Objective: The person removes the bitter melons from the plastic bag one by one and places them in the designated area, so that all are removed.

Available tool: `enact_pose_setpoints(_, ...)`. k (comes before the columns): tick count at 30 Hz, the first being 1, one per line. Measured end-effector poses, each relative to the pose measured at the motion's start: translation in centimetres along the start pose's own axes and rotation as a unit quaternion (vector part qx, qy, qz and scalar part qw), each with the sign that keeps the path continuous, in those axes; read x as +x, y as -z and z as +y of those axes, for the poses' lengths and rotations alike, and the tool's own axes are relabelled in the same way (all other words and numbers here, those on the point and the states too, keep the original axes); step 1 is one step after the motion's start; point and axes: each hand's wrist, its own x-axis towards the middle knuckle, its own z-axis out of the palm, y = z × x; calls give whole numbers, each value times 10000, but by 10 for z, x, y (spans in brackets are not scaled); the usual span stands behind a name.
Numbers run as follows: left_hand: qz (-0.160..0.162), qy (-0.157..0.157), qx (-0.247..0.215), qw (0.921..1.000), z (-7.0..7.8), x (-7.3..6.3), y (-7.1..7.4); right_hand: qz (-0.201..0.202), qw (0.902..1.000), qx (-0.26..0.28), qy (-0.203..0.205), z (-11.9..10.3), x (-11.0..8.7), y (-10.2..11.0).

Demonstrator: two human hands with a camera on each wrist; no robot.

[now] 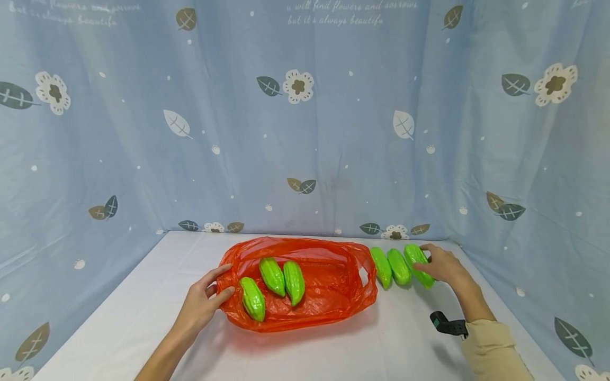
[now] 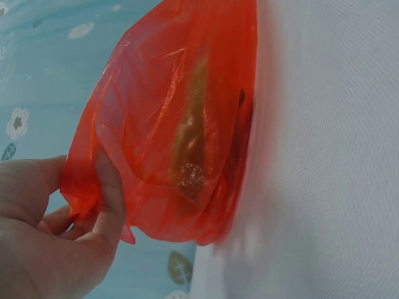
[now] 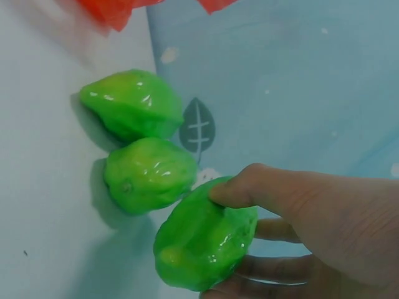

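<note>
Pinching the left end of a red plastic bag (image 1: pixel 329 304) with the left hand (image 1: pixel 200 301) — clamping thumb and fingers on the thin film at the rim, apart from the left edge of the white table (image 1: pixel 395 338). Having the bag lying wide open across the middle of the table, near the back edge, and pointing its handle hole toward the right edge. Counting three ridged green gourds inside, all in the left half of the bag: leaning one front gourd (image 1: pixel 252 299) by the front rim, and grouping a middle gourd (image 1: pixel 272 276) and an inner gourd (image 1: pixel 294 283) close together, farther back. Showing a long yellowish-green shape (image 2: pixel 190 140) through the red film in the left wrist view.

Gripping the rightmost gourd (image 1: pixel 413 258) near the back right corner of the table with the right hand (image 1: pixel 443 263) — closing thumb and fingers around opposite sides. Not showing clearly whether lifted or resting on the table. Lining up two more just to the left, close together: a pointed gourd (image 1: pixel 382 267) just beside the right end of the bag, aiming its tip away from the back edge, and a blunt gourd (image 1: pixel 399 266) between that and the gripped one.

Wearing a black wrist device (image 1: pixel 448 324) and a beige sleeve (image 1: pixel 495 346) on the right arm. Facing a blue curtain (image 1: pixel 329 132) beyond the back edge, printed with leaves and flowers.
</note>
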Motion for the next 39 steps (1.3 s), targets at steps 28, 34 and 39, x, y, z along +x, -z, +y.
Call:
enact_pose_setpoints(28,-18,4,-42,10000,2,0,0,238,9989,117,-398,22,11,-25)
enact_pose_setpoints(34,8,-9,-22,10000,2,-1,0,212,9987,81,-466,24,13,-29)
enact_pose_setpoints(39,25,53,36,10000,0,0,-1,225,9985,101,-492,23,12,-27)
